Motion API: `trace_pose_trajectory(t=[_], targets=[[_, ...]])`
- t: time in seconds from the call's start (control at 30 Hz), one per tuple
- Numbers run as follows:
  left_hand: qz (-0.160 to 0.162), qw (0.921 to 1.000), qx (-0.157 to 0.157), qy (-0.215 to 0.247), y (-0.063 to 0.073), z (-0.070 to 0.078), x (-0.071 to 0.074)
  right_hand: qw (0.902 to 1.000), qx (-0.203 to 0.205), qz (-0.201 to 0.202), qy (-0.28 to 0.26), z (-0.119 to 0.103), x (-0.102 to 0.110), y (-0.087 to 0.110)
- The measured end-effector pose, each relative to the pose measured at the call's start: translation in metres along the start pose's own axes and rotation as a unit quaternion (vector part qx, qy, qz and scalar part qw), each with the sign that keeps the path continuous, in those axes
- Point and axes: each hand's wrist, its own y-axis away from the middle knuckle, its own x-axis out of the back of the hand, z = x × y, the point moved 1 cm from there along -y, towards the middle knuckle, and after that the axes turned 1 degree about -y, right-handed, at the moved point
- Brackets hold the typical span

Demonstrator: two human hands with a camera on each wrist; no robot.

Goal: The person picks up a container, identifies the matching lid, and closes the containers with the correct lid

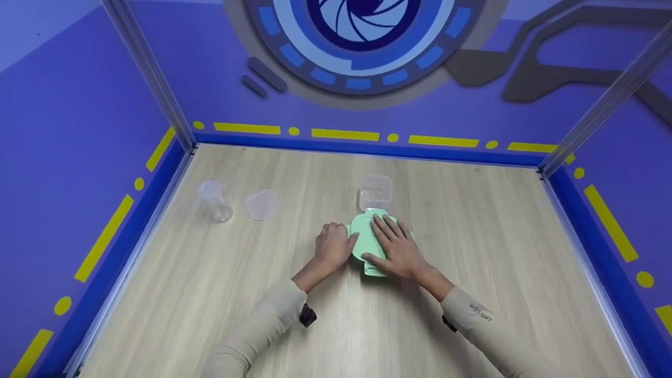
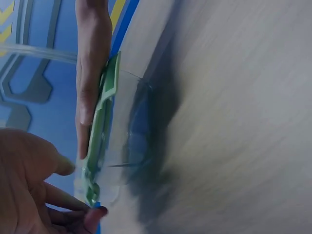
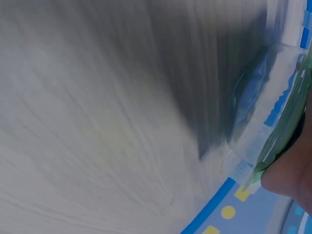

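A clear food container (image 3: 253,117) stands on the table under a mint-green lid (image 1: 365,239). Flaps stick out from the lid's edges, including a front flap (image 1: 375,270) and a far flap (image 1: 376,211). My right hand (image 1: 400,254) lies flat on the lid with its fingers spread, pressing from above. At the lid's left edge, my left hand (image 1: 332,247) has its fingers curled about the side flap (image 2: 91,191), with the thumb by the lid's rim.
Just behind the lidded container is a small clear plastic box (image 1: 376,191). Farther left lie a flat translucent lid (image 1: 263,205) and a clear bottle-like vessel (image 1: 216,202). Blue printed panels (image 1: 336,118) wall in the wooden table (image 1: 252,315) at the back and sides.
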Motion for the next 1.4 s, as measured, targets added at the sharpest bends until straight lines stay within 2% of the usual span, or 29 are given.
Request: trace_pose_trajectory(t=[0.07, 0.13, 0.23, 0.33, 0.47, 0.63, 0.77, 0.83, 0.9, 1.17, 1.27, 1.4], targets=[[-0.012, 0.9999, 0.002, -0.008, -0.003, 0.003, 0.001, 1.0, -0.002, -0.002, 0.0, 0.003, -0.001, 0.0], [-0.025, 0.9996, 0.005, 0.008, -0.007, 0.005, 0.003, 1.0, 0.0, -0.009, -0.001, 0.005, -0.002, 0.0], [-0.045, 0.9971, 0.012, 0.061, -0.012, 0.003, 0.004, 0.9999, 0.006, -0.016, 0.0, 0.006, -0.003, 0.0], [-0.069, 0.9893, 0.04, 0.122, -0.013, 0.001, 0.005, 0.9998, 0.014, -0.011, 0.006, 0.004, -0.006, 0.0], [-0.104, 0.9741, 0.098, 0.175, -0.012, -0.001, 0.007, 0.9995, 0.024, 0.007, 0.018, 0.001, -0.009, 0.002], [-0.159, 0.9519, 0.167, 0.202, -0.014, 0.003, 0.013, 0.999, 0.027, 0.012, 0.034, -0.002, -0.013, 0.008], [-0.206, 0.9294, 0.205, 0.227, -0.021, -0.001, 0.01, 0.9988, 0.028, 0.008, 0.039, -0.003, -0.015, 0.011], [-0.225, 0.9206, 0.218, 0.233, -0.025, -0.004, 0.009, 0.9987, 0.031, 0.006, 0.04, -0.003, -0.016, 0.012], [-0.237, 0.9151, 0.225, 0.236, -0.027, -0.005, 0.011, 0.9987, 0.033, 0.005, 0.039, -0.003, -0.016, 0.01], [-0.251, 0.9106, 0.227, 0.237, -0.04, -0.001, 0.012, 0.9975, 0.049, 0.02, 0.047, 0.001, -0.01, 0.003], [-0.252, 0.9065, 0.235, 0.245, -0.041, 0.0, 0.013, 0.9976, 0.049, 0.012, 0.047, 0.002, -0.009, 0.001], [-0.248, 0.8982, 0.234, 0.277, -0.038, 0.002, 0.012, 0.9982, 0.042, -0.001, 0.042, 0.002, -0.008, -0.002]])
